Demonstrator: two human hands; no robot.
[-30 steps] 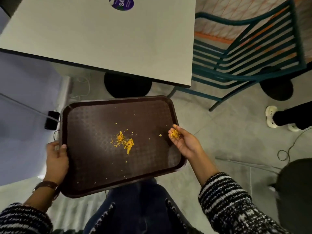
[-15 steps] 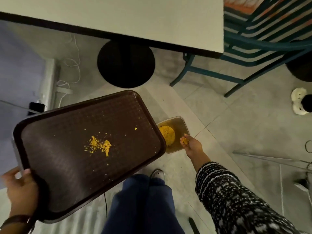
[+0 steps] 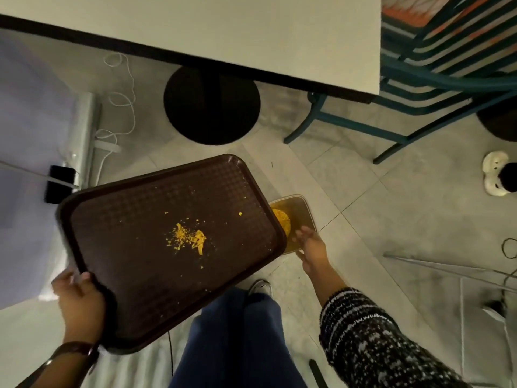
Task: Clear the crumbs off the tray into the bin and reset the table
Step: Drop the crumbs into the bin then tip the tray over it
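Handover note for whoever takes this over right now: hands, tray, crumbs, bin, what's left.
Left hand: gripping the near corner of the brown tray, held above the floor.
Right hand: open, fingers spread over the bin on the floor.
Done: a yellow pile of crumbs sits in the bin.
Left: one crumb cluster plus scattered specks remain mid-tray. Get them into the bin, then put the tray back on the white table.
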